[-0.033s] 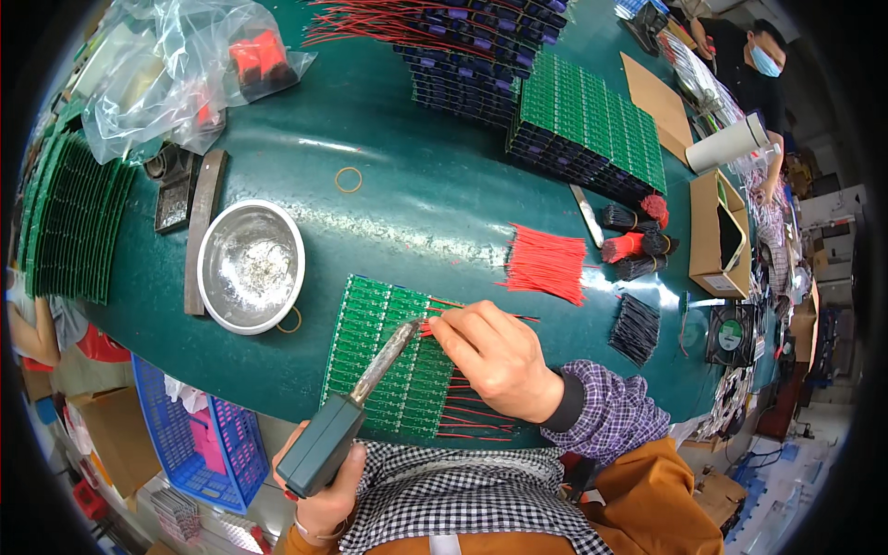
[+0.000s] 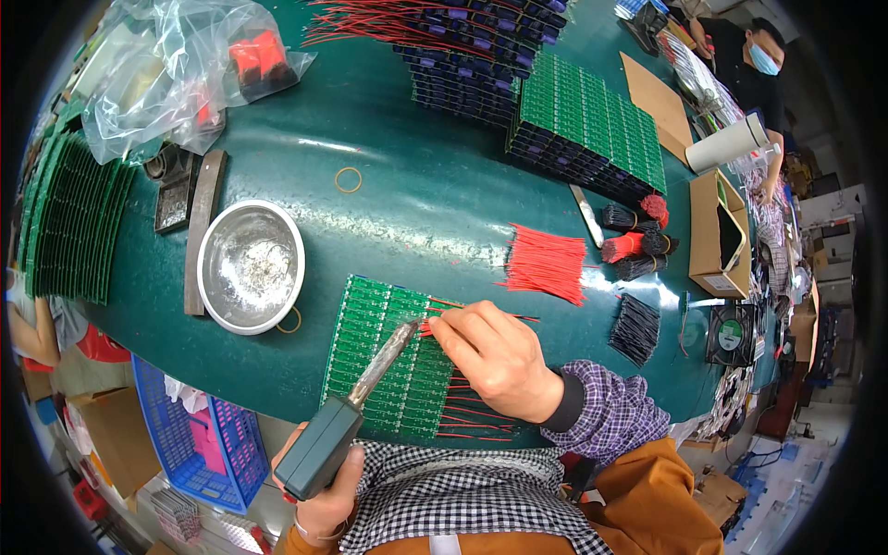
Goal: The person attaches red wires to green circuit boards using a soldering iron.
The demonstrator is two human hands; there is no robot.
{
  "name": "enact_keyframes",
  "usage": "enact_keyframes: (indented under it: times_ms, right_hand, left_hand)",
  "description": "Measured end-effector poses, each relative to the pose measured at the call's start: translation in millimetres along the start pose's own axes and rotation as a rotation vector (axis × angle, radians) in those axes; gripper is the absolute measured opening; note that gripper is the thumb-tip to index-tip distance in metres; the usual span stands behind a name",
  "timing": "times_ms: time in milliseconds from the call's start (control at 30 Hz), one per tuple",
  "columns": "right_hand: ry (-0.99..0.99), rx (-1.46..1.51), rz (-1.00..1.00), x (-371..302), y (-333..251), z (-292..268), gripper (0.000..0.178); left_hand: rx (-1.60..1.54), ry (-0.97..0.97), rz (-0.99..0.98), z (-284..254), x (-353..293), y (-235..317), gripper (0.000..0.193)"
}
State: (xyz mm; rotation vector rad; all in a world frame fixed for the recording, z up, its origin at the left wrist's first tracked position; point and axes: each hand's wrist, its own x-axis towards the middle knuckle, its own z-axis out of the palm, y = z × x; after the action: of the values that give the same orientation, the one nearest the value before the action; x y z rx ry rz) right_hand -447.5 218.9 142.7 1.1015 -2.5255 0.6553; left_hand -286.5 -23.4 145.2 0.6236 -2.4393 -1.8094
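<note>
My left hand [image 2: 331, 495] is closed round the dark green handle of a soldering iron [image 2: 322, 448]. Its metal barrel slants up and right, and its tip is at the upper right part of a green circuit board panel [image 2: 377, 319] lying flat on the table. Close beside that tip, my right hand [image 2: 495, 356] pinches a thin red wire [image 2: 426, 326] against the panel; my fingers partly cover it. Several red wires [image 2: 476, 427] stick out from the panel's right edge, below my right hand. Whether the tip touches a wire is too small to tell.
Cut red wires [image 2: 546, 264] and black wires [image 2: 635, 328] lie to the right. A metal bowl [image 2: 298, 268] stands left of the panel. Stacked boards [image 2: 592, 120] rise at the back, more boards [image 2: 74, 222] at far left. A co-worker [image 2: 740, 69] is at upper right.
</note>
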Motion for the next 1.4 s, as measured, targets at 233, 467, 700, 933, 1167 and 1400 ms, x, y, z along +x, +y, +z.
enact_keyframes:
  times_ms: [233,467,700,933,1167,1400]
  right_hand:
    - [-0.001,0.004,0.002,-0.1,-0.6,-0.5,0.038]
    - [-0.012,-0.003,0.012,-1.1,-2.0,0.4,0.039]
    - [0.055,0.033,0.013,-0.2,-5.8,-1.5,0.039]
    - [0.058,0.057,-0.007,-6.4,-6.0,4.5,0.039]
    - [0.082,0.041,-0.037,-3.8,-4.2,5.3,0.03]
    - [0.033,0.041,-0.002,-5.6,-6.6,4.4,0.038]
  left_hand:
    - [0.04,-0.053,0.157,-11.3,-3.6,-19.9,0.023]
    - [-0.033,0.047,-0.014,-3.9,-7.0,-6.2,0.021]
    - [0.004,0.001,0.157,-10.6,-9.1,-21.0,0.04]
    - [-0.063,0.101,-0.008,-3.9,-10.8,-10.7,0.032]
    - [0.013,0.02,0.062,-2.8,0.4,-0.5,0.03]
    - [0.039,0.002,0.097,-0.8,3.3,-2.2,0.03]
